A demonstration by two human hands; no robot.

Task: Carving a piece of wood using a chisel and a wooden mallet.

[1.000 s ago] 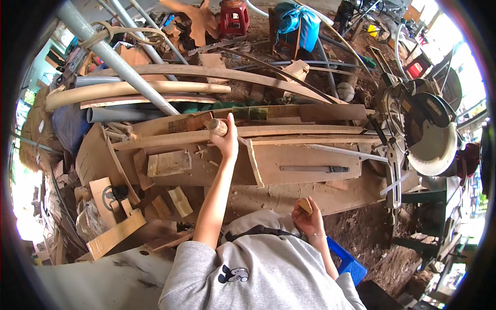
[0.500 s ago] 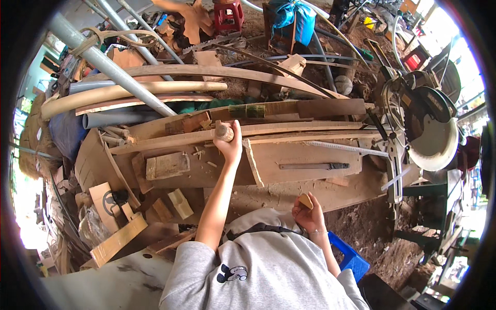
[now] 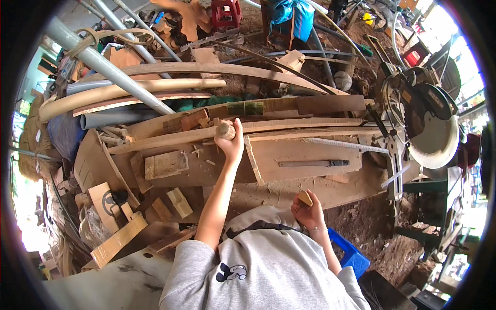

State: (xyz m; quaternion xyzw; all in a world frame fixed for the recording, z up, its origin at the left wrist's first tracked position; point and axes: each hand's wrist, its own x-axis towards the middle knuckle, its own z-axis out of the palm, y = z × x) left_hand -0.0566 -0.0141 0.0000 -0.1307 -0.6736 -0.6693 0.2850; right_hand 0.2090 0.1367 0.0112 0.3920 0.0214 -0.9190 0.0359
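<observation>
My left hand [image 3: 233, 149] is stretched out over the workbench, its fingers wrapped round a round-ended piece of wood [image 3: 226, 130]; the rest of that piece is hidden. Beneath it runs a long, thin wooden strip [image 3: 289, 124]. Close to my body, my right hand [image 3: 311, 214] grips a small flat piece of wood [image 3: 305, 198] with a curved edge. A narrow wooden stick [image 3: 252, 160] lies just right of my left hand. Farther right, a flat blade with a dark handle [image 3: 315, 164] rests on the bench board [image 3: 268, 175].
A circular saw [image 3: 434, 124] stands at the right, beside a white ruler [image 3: 346, 145]. Grey pipes [image 3: 113, 67] slant across the upper left. Wood blocks [image 3: 167, 164] and offcuts lie at the left. A blue plastic stool [image 3: 350, 254] is by my right arm.
Both hands keep their grips and hardly move. The whole view has shifted very slightly.
</observation>
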